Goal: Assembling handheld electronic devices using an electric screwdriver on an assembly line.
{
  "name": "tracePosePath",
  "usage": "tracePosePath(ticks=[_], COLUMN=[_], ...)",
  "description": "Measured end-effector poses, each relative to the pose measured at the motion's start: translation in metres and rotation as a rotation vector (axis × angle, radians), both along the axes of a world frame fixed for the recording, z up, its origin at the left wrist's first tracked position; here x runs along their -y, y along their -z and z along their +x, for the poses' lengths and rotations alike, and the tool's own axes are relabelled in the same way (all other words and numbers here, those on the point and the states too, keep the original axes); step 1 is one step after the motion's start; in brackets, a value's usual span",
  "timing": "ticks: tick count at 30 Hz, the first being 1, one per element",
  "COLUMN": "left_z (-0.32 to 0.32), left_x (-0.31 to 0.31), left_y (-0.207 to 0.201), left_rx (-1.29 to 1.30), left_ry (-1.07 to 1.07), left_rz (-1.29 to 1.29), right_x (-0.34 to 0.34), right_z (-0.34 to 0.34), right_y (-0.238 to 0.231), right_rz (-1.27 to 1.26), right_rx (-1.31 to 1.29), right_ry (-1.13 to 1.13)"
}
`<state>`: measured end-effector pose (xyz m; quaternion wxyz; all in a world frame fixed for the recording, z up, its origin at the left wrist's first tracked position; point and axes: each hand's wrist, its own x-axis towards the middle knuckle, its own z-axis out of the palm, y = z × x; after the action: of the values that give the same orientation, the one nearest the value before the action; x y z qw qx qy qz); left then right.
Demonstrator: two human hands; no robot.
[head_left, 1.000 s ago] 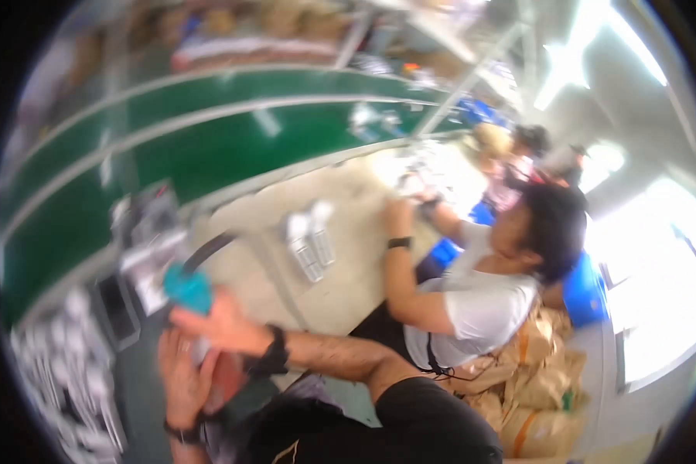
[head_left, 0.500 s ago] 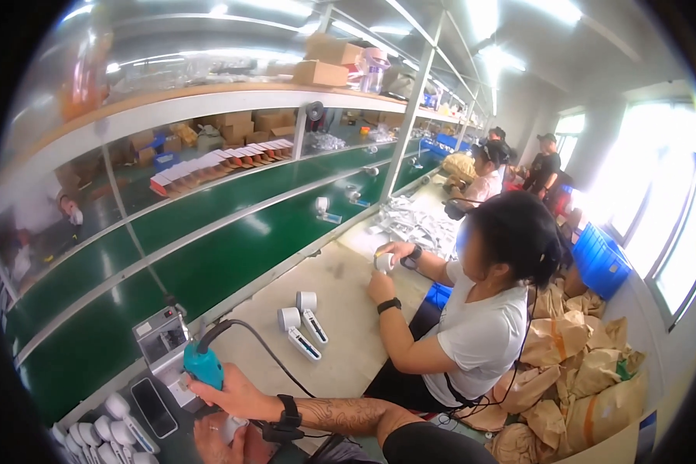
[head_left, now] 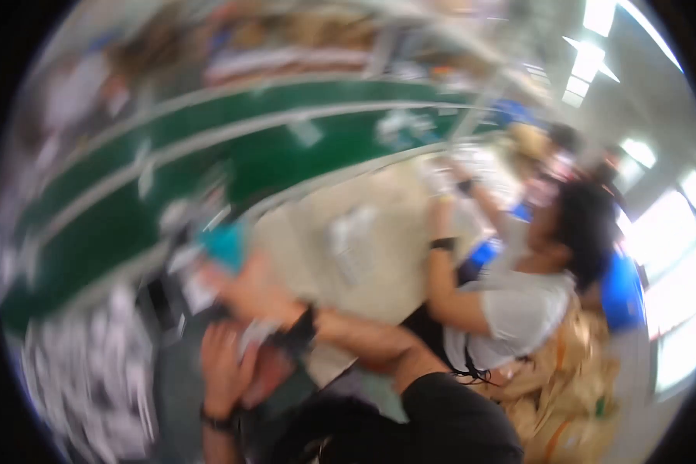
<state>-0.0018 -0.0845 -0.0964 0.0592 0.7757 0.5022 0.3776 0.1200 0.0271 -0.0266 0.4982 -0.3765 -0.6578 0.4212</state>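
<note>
Motion blur smears the whole picture. My right hand is closed round a teal electric screwdriver, beside a grey metal screw feeder box. Below and left of my right wrist is my left hand, fingers bent around a white plastic part that is mostly hidden. A dark phone lies on the bench left of my right hand. Many white handled parts are heaped at the lower left, their shapes blurred.
A green conveyor runs across behind the bench. White parts lie on the beige tabletop. On the right sits a co-worker in a white shirt, arms over the table. Brown sacks and a blue crate are behind.
The view has swung, so the scene sits higher and further right. More of my left hand and its wrist shows. My right hand keeps the screwdriver, near the feeder box.
</note>
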Motion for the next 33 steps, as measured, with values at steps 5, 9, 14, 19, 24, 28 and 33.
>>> tracePosePath(ticks=[5, 9, 14, 19, 24, 28, 33], left_z=[0.002, -0.011, -0.007, -0.004, -0.009, -0.004, -0.004], left_x=[-0.007, 0.008, 0.008, 0.006, 0.007, 0.002, 0.005], left_y=[-0.012, -0.006, 0.003, -0.005, 0.0, 0.005, 0.002], left_rx=[0.101, 0.076, 0.095, 0.084, 0.069, 0.076, 0.109], left_ry=[0.0, -0.027, -0.031, -0.027, -0.067, -0.062, -0.074], left_rz=[-0.179, -0.257, -0.214, -0.218, -0.185, -0.198, -0.21], right_x=[-0.017, -0.015, -0.018, -0.016, 0.009, 0.037, 0.052], right_z=[0.011, -0.016, -0.024, -0.02, -0.007, 0.037, 0.051], right_y=[0.0, 0.001, 0.014, 0.02, 0.005, 0.006, 0.015], right_rz=[0.072, 0.098, 0.106, 0.121, -0.046, -0.063, -0.1], right_rx=[-0.227, -0.204, -0.211, -0.212, -0.157, -0.265, -0.234], right_ry=[-0.17, -0.198, -0.196, -0.236, -0.187, -0.242, -0.288])
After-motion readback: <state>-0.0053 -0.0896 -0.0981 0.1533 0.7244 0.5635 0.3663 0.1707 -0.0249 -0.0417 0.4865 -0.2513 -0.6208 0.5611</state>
